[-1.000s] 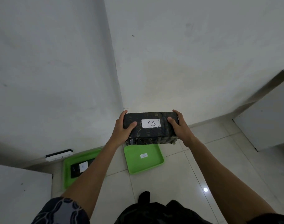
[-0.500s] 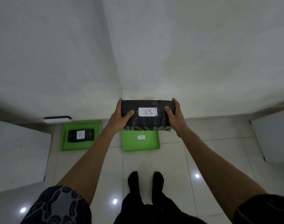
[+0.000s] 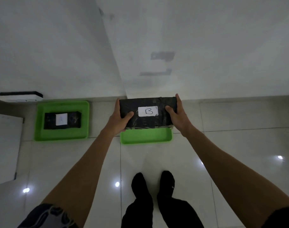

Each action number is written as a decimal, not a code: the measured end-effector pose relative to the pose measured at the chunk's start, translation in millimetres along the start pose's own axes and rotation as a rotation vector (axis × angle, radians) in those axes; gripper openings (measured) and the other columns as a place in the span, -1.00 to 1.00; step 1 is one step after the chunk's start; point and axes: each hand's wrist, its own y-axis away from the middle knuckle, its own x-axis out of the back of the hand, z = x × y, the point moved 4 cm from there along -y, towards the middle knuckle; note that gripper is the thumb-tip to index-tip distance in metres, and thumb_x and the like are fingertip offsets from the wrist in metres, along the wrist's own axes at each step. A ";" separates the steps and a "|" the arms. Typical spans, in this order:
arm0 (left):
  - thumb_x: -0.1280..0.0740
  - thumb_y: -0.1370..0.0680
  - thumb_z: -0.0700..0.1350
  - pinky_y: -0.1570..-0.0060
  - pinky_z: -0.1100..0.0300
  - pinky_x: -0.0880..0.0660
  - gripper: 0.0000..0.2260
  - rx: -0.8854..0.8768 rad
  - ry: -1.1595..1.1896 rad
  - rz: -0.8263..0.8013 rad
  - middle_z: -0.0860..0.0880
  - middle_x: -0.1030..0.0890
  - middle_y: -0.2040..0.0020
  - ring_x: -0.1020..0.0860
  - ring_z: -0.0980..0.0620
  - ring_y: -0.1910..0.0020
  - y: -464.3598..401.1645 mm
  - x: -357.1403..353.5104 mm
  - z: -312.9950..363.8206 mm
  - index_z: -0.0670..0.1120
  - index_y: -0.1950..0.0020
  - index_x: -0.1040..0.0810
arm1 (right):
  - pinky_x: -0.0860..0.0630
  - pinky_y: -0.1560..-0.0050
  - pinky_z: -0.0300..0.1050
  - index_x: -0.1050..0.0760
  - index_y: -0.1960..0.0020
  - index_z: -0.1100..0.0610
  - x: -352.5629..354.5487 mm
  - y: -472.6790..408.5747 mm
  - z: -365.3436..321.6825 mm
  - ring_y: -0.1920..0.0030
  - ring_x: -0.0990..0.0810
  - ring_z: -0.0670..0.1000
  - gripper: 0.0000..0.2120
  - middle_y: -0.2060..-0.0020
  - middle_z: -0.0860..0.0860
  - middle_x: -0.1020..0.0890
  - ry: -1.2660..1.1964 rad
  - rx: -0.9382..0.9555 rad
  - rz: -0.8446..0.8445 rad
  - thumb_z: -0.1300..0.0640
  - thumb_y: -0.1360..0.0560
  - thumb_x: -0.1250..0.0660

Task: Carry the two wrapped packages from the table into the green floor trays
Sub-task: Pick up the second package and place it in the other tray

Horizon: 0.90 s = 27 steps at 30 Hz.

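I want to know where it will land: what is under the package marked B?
Below package B, held by the left hand and right hand, lies a green tray. Its near part looks bare; the package covers the rest.

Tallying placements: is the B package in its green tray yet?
Not yet. The B package is gripped at its ends by the left hand and right hand, above the right green tray.
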 end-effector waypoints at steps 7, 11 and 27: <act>-0.35 -0.54 0.10 0.01 -0.12 -0.65 -0.18 0.013 -0.021 -0.073 0.04 -0.37 -0.45 -0.52 -0.08 -0.23 -112.9 -66.7 -139.5 0.27 -0.56 0.18 | -0.45 -0.43 0.24 0.11 -0.68 -0.10 -48.8 -107.3 160.7 -0.42 -0.48 0.23 -0.25 -0.48 0.10 -0.42 0.081 -0.026 -0.026 -0.06 -0.64 -0.26; -0.34 -0.54 0.12 -0.10 -0.09 -0.61 -0.17 0.019 -0.066 -0.086 -0.02 -0.34 -0.52 -0.50 -0.07 -0.28 -162.0 -89.4 -184.2 0.25 -0.57 0.22 | -0.42 -0.46 0.25 0.16 -0.68 -0.09 -69.4 -151.7 216.0 -0.49 -0.42 0.22 -0.23 -0.58 0.11 -0.31 0.076 -0.051 -0.058 -0.02 -0.66 -0.25; -0.28 -0.57 0.15 -0.46 -0.12 -0.26 -0.20 0.138 -0.206 -0.025 -0.11 -0.17 -0.60 -0.26 -0.16 -0.52 -181.0 -93.8 -209.8 -0.02 -0.62 0.14 | -0.38 -0.47 0.29 0.27 -0.67 -0.03 -70.9 -182.3 241.7 -0.50 -0.40 0.30 -0.18 -0.59 0.23 -0.27 0.141 -0.198 -0.138 -0.03 -0.66 -0.24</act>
